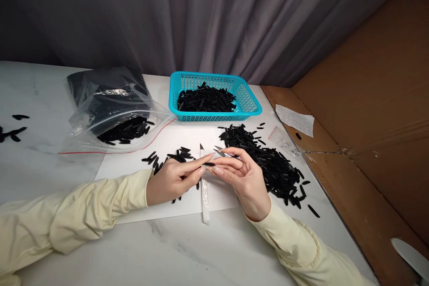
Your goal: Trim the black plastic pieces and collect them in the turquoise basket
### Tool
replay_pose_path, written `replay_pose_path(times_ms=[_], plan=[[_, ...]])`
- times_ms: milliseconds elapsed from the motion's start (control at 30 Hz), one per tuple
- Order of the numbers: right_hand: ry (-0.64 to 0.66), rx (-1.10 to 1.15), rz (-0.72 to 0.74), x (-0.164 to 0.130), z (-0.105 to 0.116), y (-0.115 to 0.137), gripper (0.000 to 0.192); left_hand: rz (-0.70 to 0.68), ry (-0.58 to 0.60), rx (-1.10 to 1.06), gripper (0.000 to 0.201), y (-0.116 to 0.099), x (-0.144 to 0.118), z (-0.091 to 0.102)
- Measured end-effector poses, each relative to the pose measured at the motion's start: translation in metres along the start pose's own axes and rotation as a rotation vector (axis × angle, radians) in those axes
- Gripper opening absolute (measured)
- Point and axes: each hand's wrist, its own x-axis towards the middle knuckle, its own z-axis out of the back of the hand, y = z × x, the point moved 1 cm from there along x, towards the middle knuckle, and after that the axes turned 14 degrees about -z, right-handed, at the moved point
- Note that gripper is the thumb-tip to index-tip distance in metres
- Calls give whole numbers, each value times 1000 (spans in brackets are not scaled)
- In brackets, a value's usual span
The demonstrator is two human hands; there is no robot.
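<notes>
Hands (pixel 209 174) pinch one black piece (pixel 209 164); loose pile (pixel 275 165), teal basket (pixel 250 98) beyond.

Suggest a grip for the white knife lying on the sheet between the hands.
Probably best to pinch the white knife at the lower handle end near the sheet's front edge, coming from above. It lies flat, blade tip pointing away toward the teal basket, and its upper part sits under the left hand and right hand.
</notes>
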Motion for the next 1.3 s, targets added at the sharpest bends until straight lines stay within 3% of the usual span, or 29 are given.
replay_pose_path(times_ms=[533,667,833,967,1133,1300], plan=[[-57,-197,238,-10,-4,-1,26,24,-9,-53,38,-1,0,-1],[-96,-171,221,-6,0,0,24,144,18,-102,38,-1,1,0],[-227,-150,268,1,6,6,25,288,39,-145,38,-1,1,0],[-357,-250,445,5,14,15,21,353,71,-107,35,-1,4,0],[-579,-549,654,20,40,27,19,366,38,-125,32,0,3,-2],[-697,-868,641,40,65,27,19,399,-17,-276,32,0,7,3]])
